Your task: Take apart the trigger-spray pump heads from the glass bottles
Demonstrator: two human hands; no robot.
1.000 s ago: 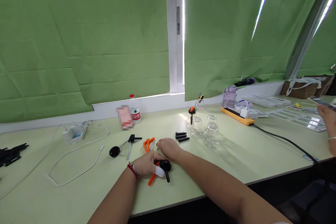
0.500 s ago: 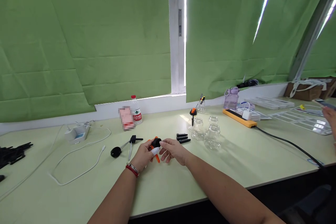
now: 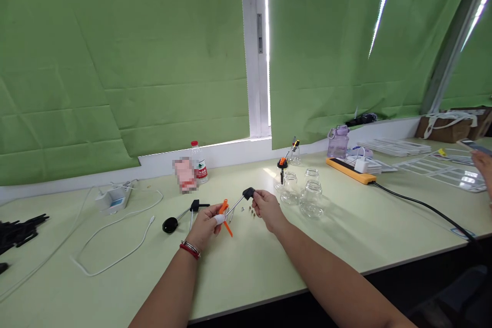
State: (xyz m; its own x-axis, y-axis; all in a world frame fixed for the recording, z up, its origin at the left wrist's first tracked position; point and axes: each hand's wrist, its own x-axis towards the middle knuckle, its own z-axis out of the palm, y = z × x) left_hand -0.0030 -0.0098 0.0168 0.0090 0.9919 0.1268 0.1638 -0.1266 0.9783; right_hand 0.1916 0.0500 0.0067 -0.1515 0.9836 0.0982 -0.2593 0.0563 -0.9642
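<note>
My left hand (image 3: 208, 224), with white tape round a finger, is closed on an orange piece (image 3: 226, 221) and the lower end of a thin metal rod (image 3: 234, 207). My right hand (image 3: 269, 209) pinches a black head piece (image 3: 248, 193) at the rod's upper end. Small metal parts (image 3: 251, 211) lie on the table beside my right fingers. Left of my left hand rests a black jointed piece (image 3: 195, 205) with metal rods and a round black disc (image 3: 169, 225).
Clear glass jars (image 3: 311, 200) stand right of my hands, one behind with an orange and black top (image 3: 282, 163). Further right are a yellow power strip (image 3: 350, 171) and another person's hand (image 3: 483, 166). A white cable (image 3: 115, 256) and black parts (image 3: 23, 230) lie left.
My right hand has moved slightly right and up with the black head piece, so the metal rod now shows between my hands. Small metal parts now show on the table.
</note>
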